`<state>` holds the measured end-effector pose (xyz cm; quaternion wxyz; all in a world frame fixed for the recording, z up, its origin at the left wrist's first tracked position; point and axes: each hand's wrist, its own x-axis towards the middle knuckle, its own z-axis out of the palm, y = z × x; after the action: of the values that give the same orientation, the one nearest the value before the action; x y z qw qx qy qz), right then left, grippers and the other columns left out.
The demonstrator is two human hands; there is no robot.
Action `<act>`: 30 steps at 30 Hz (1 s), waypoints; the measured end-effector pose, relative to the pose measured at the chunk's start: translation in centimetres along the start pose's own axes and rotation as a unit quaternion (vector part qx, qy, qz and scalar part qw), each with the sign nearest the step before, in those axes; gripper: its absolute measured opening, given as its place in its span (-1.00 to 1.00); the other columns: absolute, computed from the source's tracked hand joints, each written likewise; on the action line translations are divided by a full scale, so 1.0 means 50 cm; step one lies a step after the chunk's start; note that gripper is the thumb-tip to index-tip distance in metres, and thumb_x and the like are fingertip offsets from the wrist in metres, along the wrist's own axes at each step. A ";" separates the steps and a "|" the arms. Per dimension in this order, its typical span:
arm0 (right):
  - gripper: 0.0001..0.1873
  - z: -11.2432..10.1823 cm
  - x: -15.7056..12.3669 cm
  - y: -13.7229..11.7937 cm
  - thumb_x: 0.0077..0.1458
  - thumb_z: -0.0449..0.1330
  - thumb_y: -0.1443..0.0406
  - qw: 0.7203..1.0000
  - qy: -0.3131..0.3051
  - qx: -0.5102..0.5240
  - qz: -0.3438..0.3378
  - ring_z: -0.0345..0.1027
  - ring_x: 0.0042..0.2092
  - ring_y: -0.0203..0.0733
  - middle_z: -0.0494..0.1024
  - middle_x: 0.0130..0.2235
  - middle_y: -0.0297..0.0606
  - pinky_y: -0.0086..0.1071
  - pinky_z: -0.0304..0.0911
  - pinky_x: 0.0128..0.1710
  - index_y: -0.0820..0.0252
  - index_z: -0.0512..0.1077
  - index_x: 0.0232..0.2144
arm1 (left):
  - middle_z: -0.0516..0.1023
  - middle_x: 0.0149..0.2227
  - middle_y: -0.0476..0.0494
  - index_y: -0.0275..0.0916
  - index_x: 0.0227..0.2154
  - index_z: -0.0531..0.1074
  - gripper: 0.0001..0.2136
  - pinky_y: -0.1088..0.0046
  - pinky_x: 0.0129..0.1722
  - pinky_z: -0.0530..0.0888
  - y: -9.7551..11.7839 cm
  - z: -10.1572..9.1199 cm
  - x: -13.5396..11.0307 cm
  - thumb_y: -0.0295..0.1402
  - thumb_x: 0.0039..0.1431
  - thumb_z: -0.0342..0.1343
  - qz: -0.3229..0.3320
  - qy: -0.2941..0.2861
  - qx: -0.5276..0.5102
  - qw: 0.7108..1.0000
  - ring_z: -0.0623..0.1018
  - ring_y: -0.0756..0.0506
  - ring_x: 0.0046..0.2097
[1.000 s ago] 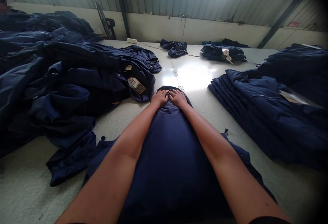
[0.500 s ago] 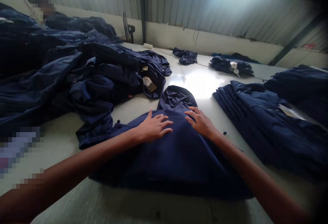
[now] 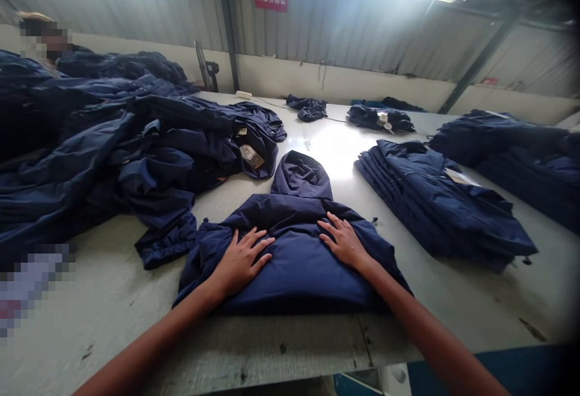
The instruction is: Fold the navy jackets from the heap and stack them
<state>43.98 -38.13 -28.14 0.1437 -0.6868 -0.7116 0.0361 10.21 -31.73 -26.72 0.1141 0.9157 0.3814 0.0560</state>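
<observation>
A navy hooded jacket [image 3: 294, 275] lies folded on the pale table in front of me, its hood [image 3: 302, 175] pointing away. My left hand [image 3: 242, 258] rests on the left part of the jacket, fingers spread and palm down. On the right part lies my right hand [image 3: 343, 240], also flat with its fingers apart. Neither hand grips the cloth. Small dark cord toggles stick out at both sides of the jacket.
To the left spreads a big loose heap of navy garments [image 3: 99, 142], one with a hang tag [image 3: 251, 157]. A neat stack of folded jackets [image 3: 435, 197] stands on the right, another pile [image 3: 507, 136] behind it. Smaller bundles [image 3: 380, 118] lie farther back. A person [image 3: 45, 37] is at far left.
Both hands have drawn back toward me over the jacket and now lie flatter on it. The jacket's lower part looks shorter and flatter. The view has tilted up and shifted right.
</observation>
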 end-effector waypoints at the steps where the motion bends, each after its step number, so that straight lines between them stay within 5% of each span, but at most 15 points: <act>1: -0.52 -0.008 -0.007 -0.002 0.42 0.03 0.11 1.000 0.029 0.004 -0.003 0.14 0.43 0.03 0.19 0.47 -0.12 0.01 0.07 0.41 0.01 0.44 0.28 | 0.30 0.43 -0.10 0.07 0.31 0.39 -0.56 -0.23 0.45 0.00 0.001 -0.007 -0.009 -0.08 0.50 -0.13 0.005 0.006 -0.003 1.000 0.21 -0.26 0.47; 4: -0.54 -0.037 -0.034 0.002 0.40 0.04 0.14 0.992 0.125 -0.018 0.019 0.19 0.39 0.05 0.27 0.41 -0.10 -0.03 0.16 0.36 0.05 0.47 0.24 | 0.37 0.38 -0.07 0.05 0.17 0.51 -0.61 -0.10 0.48 0.00 -0.009 -0.037 -0.036 -0.10 0.49 -0.13 0.002 0.060 0.020 0.998 0.32 -0.22 0.41; 7: -0.44 -0.062 -0.056 0.026 0.36 0.10 0.10 0.977 0.169 -0.079 0.100 0.20 0.37 0.17 0.33 0.37 0.01 0.04 0.18 0.32 0.13 0.36 0.32 | 0.38 0.37 -0.17 -0.03 0.25 0.45 -0.56 -0.08 0.46 0.07 -0.040 -0.067 -0.040 -0.08 0.45 -0.08 -0.063 0.127 0.078 0.987 0.35 -0.29 0.39; 12: -0.42 -0.073 -0.045 0.056 0.33 0.18 0.06 0.978 0.036 -0.087 0.186 0.50 0.13 0.15 0.60 0.09 0.10 -0.13 0.35 0.09 0.30 0.40 0.24 | 0.40 0.32 -0.44 -0.35 0.42 0.20 -0.30 0.00 0.18 0.46 -0.101 -0.098 0.027 0.01 0.38 -0.03 -0.169 0.047 0.077 0.981 0.50 -0.42 0.24; 17: -0.68 -0.086 -0.028 0.042 0.39 0.08 0.20 0.984 -0.040 -0.099 0.144 0.60 -0.03 0.06 0.71 -0.11 -0.08 -0.23 0.35 -0.09 0.08 0.54 0.05 | 0.64 0.07 -0.27 -0.17 0.13 0.52 -0.59 0.17 -0.02 0.54 -0.109 -0.125 0.071 -0.19 0.35 -0.03 -0.135 -0.045 0.037 0.989 0.62 -0.38 0.09; 23: -0.64 -0.145 0.017 0.057 0.44 -0.01 0.15 0.975 0.100 -0.101 0.174 0.61 -0.14 0.05 0.71 -0.20 -0.12 -0.25 0.30 -0.19 0.01 0.56 0.01 | 0.67 0.04 -0.23 -0.08 0.10 0.56 -0.58 0.22 -0.01 0.53 -0.110 -0.211 0.112 -0.35 0.24 -0.02 -0.119 0.062 0.071 0.988 0.64 -0.35 0.05; 30: -0.56 -0.266 0.195 0.062 0.46 -0.04 0.13 0.935 0.273 -0.081 0.210 0.58 -0.14 0.12 0.68 -0.18 0.02 -0.25 0.26 -0.19 0.20 0.53 0.08 | 0.68 -0.01 -0.22 -0.07 0.12 0.50 -0.61 0.19 0.04 0.51 -0.106 -0.350 0.267 -0.33 0.31 -0.03 -0.151 0.213 0.049 0.964 0.64 -0.35 0.04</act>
<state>50.19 -30.26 -14.66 0.2652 -0.8135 -0.4848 -0.1813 12.64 -15.72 -10.92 -0.0074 0.8187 0.5332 0.2131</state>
